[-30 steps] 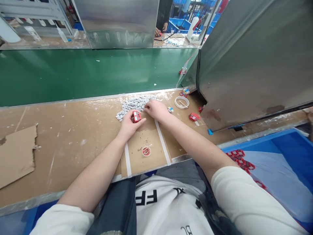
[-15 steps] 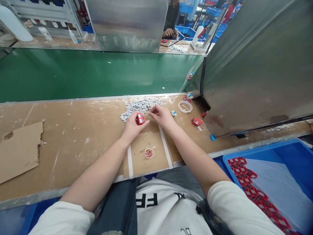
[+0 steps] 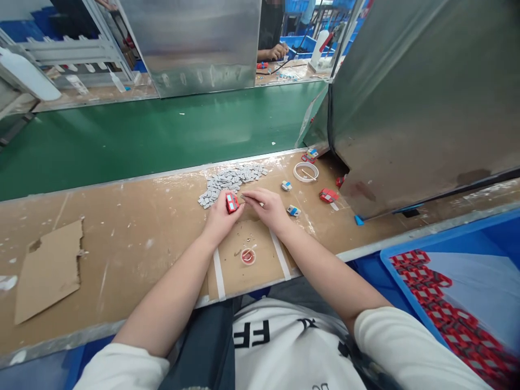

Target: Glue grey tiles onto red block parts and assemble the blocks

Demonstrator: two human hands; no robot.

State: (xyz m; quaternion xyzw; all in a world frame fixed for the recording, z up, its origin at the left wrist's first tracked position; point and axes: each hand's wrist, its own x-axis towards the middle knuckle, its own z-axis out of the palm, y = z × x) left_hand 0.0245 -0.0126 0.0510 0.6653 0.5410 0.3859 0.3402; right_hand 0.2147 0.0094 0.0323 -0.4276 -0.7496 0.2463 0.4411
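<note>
1. Red boxy plastic toy car: sitting in the curled left hand, being held between thumb and fingers, by the near edge of the pile of flat grey tiles.
2. Maybe slipping onto the brown tabletop, from gripping too loosely.
3. Right hand: pointing toward the car, almost closing thumb and finger together; looking too small there for telling whether pinching anything.
4. Maybe losing any tiny bit there among the tiles, from pinching too lightly or bumping the car.
5. Maybe knocking the small blue-and-white block toy, lying near the right hand, from swinging outward.
6. Maybe tipping the small round cup with red inside, from pulling back low.
</note>
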